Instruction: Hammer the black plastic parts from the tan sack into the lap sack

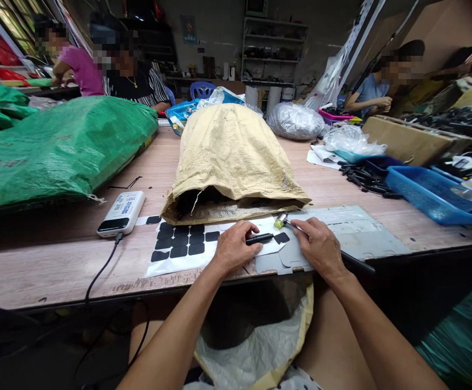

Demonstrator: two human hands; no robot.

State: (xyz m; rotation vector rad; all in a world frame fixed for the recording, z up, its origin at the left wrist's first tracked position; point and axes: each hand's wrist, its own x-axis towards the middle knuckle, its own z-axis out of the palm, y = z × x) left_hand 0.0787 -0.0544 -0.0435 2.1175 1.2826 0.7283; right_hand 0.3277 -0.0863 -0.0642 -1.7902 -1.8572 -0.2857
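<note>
My left hand [236, 246] is closed around a short black pen-like tube [259, 238], which lies level just above the table and points right. My right hand [319, 246] grips a small hammer [280, 219] with a metal and yellow-green head; its black handle comes out behind the hand. Between the hands lies one black rounded square piece [282, 238]. Left of my left hand, several more such black squares [179, 241] are set in rows on a white sheet [158, 268]. A grey board [358, 233] lies under my right hand.
A beige woven sack [236, 151] lies open toward me, and another open sack [256, 346] hangs at my lap. A white power bank [122, 214] with a cable, a green sack [65, 141] and a blue tray [434, 195] flank the area. Several people sit farther off.
</note>
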